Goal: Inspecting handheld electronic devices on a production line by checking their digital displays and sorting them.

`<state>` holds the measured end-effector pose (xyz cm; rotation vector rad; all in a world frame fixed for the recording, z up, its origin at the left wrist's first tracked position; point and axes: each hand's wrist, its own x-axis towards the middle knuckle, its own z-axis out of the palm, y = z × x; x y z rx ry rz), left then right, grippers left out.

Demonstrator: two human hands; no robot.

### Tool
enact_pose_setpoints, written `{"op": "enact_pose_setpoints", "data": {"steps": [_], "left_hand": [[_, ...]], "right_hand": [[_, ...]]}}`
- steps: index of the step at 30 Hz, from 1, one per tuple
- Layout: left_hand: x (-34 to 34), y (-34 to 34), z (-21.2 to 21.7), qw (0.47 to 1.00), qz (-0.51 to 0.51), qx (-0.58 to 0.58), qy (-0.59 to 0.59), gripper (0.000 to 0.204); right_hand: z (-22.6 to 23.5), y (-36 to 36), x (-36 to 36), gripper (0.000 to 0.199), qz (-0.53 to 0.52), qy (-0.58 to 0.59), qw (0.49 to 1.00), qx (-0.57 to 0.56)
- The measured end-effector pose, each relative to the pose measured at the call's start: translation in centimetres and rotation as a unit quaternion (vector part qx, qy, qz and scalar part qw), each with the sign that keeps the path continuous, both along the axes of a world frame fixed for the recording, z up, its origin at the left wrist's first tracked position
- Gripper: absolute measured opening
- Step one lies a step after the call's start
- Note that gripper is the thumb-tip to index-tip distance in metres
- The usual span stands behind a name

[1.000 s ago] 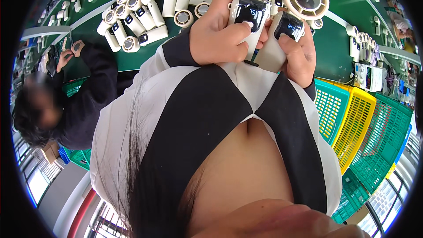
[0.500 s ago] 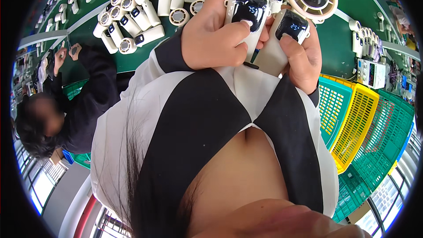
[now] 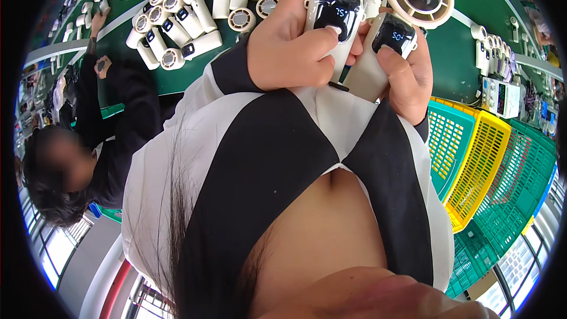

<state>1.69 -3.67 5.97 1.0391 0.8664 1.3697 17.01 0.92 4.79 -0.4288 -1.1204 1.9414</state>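
Note:
My left hand (image 3: 295,47) is closed round the handle of a white handheld fan (image 3: 348,41), its thumb pressing just below the dark display. A second white handheld fan (image 3: 367,74) is gripped in my right hand (image 3: 404,77), the thumb lying on the lower part of its display. Both fans are held upright side by side in front of my chest, with lit digits showing. Their round heads point away at the top of the view; the left one is cut off by the edge. The fingers behind the handles are mostly hidden.
Several white handheld fans (image 3: 183,22) lie piled on the green table (image 3: 171,81), with more along its far edge. A white instrument box (image 3: 499,98) stands at the right. Green and yellow plastic baskets (image 3: 477,165) are stacked beside me. A co-worker (image 3: 127,118) sits at the left.
The lit digits on the right fan's display have changed. My hands stay nearly where they were. The co-worker's far arm has stretched out toward a fan on the table.

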Motion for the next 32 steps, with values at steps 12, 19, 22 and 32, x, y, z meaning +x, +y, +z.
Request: {"op": "enact_pose_setpoints", "data": {"steps": [12,19,22,32], "left_hand": [[-0.1,0.3,-0.4,0.998,-0.029,-0.028,-0.058,0.065],[-0.2,0.1,-0.4,0.997,-0.036,-0.045,-0.043,0.066],[0.4,0.0,-0.7,1.000,0.007,0.011,-0.026,0.060],[2.3,4.1,-3.8,0.987,-0.115,-0.058,-0.101,0.052]], "right_hand": [[0.0,-0.3,-0.1,0.040,-0.008,-0.002,1.000,-0.005],[0.0,-0.2,-0.1,0.039,-0.006,-0.007,1.000,-0.005],[0.1,-0.1,0.1,0.038,-0.010,-0.013,1.000,-0.010],[-2.0,2.0,4.5,0.038,-0.086,-0.072,0.987,-0.112]]}}
